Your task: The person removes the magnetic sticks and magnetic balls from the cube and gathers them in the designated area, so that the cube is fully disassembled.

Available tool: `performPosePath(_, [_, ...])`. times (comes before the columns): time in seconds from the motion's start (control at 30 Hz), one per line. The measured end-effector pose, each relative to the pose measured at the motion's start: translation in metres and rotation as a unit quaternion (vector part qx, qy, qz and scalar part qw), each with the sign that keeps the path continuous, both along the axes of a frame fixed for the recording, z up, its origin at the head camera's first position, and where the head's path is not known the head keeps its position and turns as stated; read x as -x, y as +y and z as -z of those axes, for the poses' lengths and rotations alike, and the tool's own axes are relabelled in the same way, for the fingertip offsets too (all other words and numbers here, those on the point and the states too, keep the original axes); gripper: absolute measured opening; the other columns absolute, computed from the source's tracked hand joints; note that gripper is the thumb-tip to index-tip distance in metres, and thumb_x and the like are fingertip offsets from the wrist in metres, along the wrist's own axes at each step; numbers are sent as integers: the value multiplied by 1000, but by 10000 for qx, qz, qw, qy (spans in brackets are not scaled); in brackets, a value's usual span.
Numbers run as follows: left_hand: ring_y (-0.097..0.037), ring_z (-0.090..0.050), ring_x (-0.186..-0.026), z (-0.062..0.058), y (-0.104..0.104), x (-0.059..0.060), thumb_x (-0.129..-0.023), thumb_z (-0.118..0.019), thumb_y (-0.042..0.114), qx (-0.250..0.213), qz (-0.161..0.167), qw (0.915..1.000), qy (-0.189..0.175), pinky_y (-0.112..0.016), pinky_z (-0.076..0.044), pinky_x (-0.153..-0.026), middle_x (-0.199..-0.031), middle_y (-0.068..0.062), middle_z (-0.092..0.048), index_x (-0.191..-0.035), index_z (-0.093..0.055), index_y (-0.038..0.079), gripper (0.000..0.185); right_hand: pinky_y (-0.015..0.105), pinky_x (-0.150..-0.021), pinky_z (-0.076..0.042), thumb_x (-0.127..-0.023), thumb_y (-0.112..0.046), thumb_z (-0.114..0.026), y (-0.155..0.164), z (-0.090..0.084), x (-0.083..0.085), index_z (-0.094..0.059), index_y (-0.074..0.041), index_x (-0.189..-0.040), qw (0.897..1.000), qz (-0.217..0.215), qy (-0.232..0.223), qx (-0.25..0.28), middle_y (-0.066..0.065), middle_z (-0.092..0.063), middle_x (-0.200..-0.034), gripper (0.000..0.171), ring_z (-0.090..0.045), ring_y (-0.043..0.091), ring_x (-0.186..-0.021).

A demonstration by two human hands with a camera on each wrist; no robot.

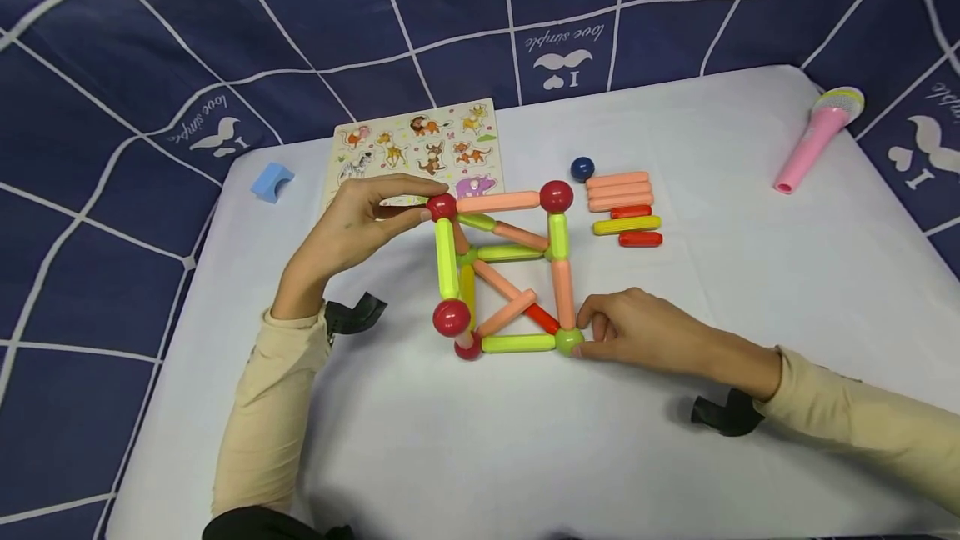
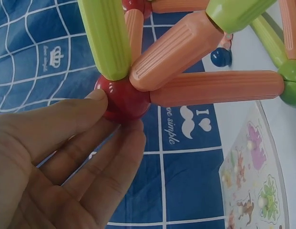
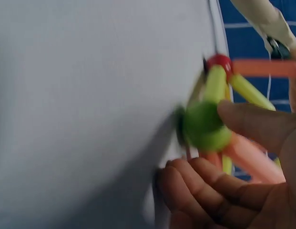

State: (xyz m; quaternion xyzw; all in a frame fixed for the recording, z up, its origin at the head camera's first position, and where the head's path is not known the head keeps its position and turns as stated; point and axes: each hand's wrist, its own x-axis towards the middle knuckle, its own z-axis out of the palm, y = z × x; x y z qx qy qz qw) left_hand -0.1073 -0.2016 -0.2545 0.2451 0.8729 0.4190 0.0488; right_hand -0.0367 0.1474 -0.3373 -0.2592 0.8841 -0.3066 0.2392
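A cube-like frame of magnetic rods and balls (image 1: 510, 273) stands in the middle of the white table (image 1: 525, 440). My left hand (image 1: 420, 208) pinches the red ball (image 1: 441, 207) at the frame's upper left corner. In the left wrist view the thumb and a finger of that hand (image 2: 117, 114) close on the same red ball (image 2: 123, 98), where green and orange rods meet. My right hand (image 1: 588, 340) holds the green ball (image 1: 568, 341) at the near right corner. The blurred right wrist view shows the thumb on the green ball (image 3: 205, 126) and fingers curled below.
Spare orange, red and yellow rods (image 1: 622, 205) and a dark blue ball (image 1: 582, 167) lie right of the frame. An animal puzzle board (image 1: 420, 148) and a blue block (image 1: 272, 182) sit at the back left. A pink toy microphone (image 1: 817, 136) lies far right.
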Motion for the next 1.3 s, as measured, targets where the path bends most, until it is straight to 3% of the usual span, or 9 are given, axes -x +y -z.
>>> performPosePath(0.17, [-14, -57, -118, 1, -1, -1, -91, -70, 7, 101, 43, 9999, -5, -37, -55, -89, -124, 0, -66, -125, -69, 13, 34, 25, -55, -48, -83, -31, -80, -5, 3, -2, -68, -11, -96, 9999, 79, -1, -100, -10, -59, -69, 27, -54, 8, -63])
performPosePath(0.37, [-12, -61, -110, -5, -7, -10, -91, -71, 8, 208, 130, 9997, 98, -35, -55, -90, -117, 3, -68, -120, -72, 14, 30, 28, -56, -48, -83, -26, -79, 1, -5, 12, -68, -8, -102, 9994, 255, 44, -250, -7, -61, -72, 29, -55, 10, -63])
performPosePath(0.57, [-11, -62, -104, -12, -13, -28, -86, -75, 3, 409, 302, 9979, 406, -32, -55, -88, -109, 5, -70, -115, -73, 12, 30, 29, -55, -45, -83, -13, -78, 7, -10, 32, -61, -4, -97, 9961, 602, 650, -54, -2, -59, -71, 24, -52, 14, -61])
performPosePath(0.73, [-8, -64, -97, -19, -10, -49, -86, -77, 9, 682, 435, 9955, 502, -31, -56, -79, -106, 9, -69, -111, -74, 16, 27, 29, -56, -45, -83, 0, -71, 1, -6, 49, -66, -6, -88, 9895, 631, 1287, 156, 2, -63, -76, 9, -52, 16, -65])
performPosePath(0.83, [-7, -63, -91, -23, -4, -60, -84, -79, 9, 814, 524, 9939, 533, -31, -56, -75, -102, 10, -68, -108, -73, 16, 25, 30, -58, -46, -86, 1, -66, -4, -4, 58, -67, -4, -91, 9880, 651, 1391, 151, 6, -65, -82, 7, -53, 19, -66])
performPosePath(0.97, [-6, -63, -85, -27, 8, -72, -81, -82, 10, 1021, 773, 9899, 604, -27, -55, -73, -97, 10, -67, -105, -74, 13, 26, 35, -69, -52, -91, 1, -60, -9, -3, 67, -67, 1, -108, 9909, 552, 1187, 319, 13, -67, -101, 18, -58, 23, -79])
performPosePath(1.13, [-5, -61, -87, -30, 28, -82, -81, -82, 15, 1246, 1061, 9856, 437, -24, -54, -74, -101, 8, -65, -108, -74, 11, 28, 53, -98, -47, -87, -5, -72, -16, -1, 71, -55, 3, -135, 9962, 273, 659, 506, 20, -57, -133, 52, -55, 35, -117])
performPosePath(1.2, [-5, -60, -89, -31, 34, -85, -82, -82, 16, 1371, 1092, 9837, 390, -24, -54, -74, -105, 6, -64, -108, -73, 11, 28, 56, -101, -44, -82, -9, -78, -17, 0, 73, -53, 2, -138, 9969, 239, 550, 510, 21, -54, -136, 62, -49, 38, -125])
performPosePath(1.3, [-7, -59, -92, -32, 39, -88, -83, -80, 17, 1487, 1130, 9816, 406, -24, -53, -75, -112, 4, -63, -110, -73, 11, 28, 51, -95, -49, -83, -8, -77, -13, -6, 74, -57, 2, -134, 9962, 245, 545, 637, 19, -59, -130, 55, -54, 36, -118])
